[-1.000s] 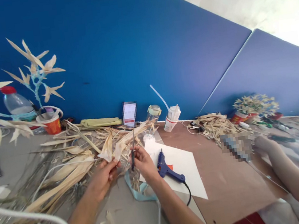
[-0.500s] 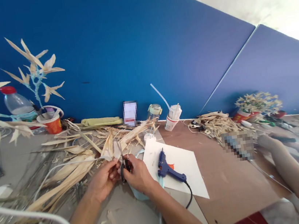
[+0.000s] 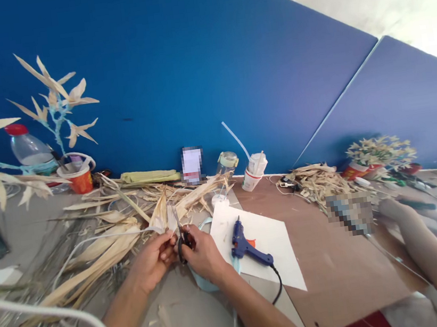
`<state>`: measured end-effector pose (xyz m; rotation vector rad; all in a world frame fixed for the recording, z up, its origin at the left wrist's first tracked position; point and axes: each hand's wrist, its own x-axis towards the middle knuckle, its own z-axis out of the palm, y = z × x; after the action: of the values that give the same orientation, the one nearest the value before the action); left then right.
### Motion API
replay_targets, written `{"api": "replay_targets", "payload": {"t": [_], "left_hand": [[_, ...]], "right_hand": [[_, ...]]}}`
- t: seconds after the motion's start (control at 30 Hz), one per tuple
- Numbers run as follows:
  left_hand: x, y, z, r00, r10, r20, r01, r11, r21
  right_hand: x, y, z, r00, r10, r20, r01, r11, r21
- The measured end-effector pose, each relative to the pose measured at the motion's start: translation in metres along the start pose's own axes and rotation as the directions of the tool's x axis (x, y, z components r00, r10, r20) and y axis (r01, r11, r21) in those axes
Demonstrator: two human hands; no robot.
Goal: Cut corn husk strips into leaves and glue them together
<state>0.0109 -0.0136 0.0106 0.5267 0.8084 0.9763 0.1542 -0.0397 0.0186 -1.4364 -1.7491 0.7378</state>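
Left hand (image 3: 155,258): we're pinching pale husk (image 3: 172,221)
Right hand (image 3: 204,252): we're gripping scissors (image 3: 181,250)
Leafy stem (image 3: 56,119): looking done (loose husks (image 3: 119,237) waiting)

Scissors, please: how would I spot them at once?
Below the big blue panel, look to the grey tabletop. There, the camera wearer's right hand holds the scissors, thin blades pointing toward the panel. Their black looped handle sets them apart from the pale dry leaves nearby.

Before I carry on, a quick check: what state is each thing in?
Scissors: in the right hand; blade opening unclear
Pale piece: pinched by the left hand
Glue gun: lying on white paper, cord attached
Bottle: capped, standing
Phone: propped up, screen lit
Red cup: standing, holding items
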Motion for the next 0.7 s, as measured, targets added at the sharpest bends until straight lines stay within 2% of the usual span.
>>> {"api": "replay_targets", "payload": {"t": [0.3,0.43,0.5,0.6,0.7], "left_hand": [[-0.001,0.001,0.0,1.0,0.01,0.014,-0.01,1.0,-0.002],[-0.003,0.003,0.003,0.999,0.048,-0.015,-0.049,0.998,-0.032],[-0.003,0.004,0.004,0.998,0.057,-0.018,-0.058,0.998,-0.031],[-0.005,0.004,0.007,0.996,0.084,-0.031,-0.083,0.996,0.024],[-0.007,0.004,0.011,0.988,0.133,-0.081,-0.12,0.98,0.157]], "right_hand": [[0.001,0.002,-0.002,1.0,0.014,-0.01,-0.014,0.999,0.03],[0.003,0.008,0.004,0.997,0.076,-0.03,-0.069,0.978,0.199],[0.007,0.009,0.007,0.99,0.129,-0.057,-0.099,0.923,0.372],[0.013,0.007,0.006,0.984,0.168,-0.057,-0.098,0.784,0.612],[0.017,0.003,-0.003,0.979,0.19,-0.08,-0.075,0.692,0.718]]}}
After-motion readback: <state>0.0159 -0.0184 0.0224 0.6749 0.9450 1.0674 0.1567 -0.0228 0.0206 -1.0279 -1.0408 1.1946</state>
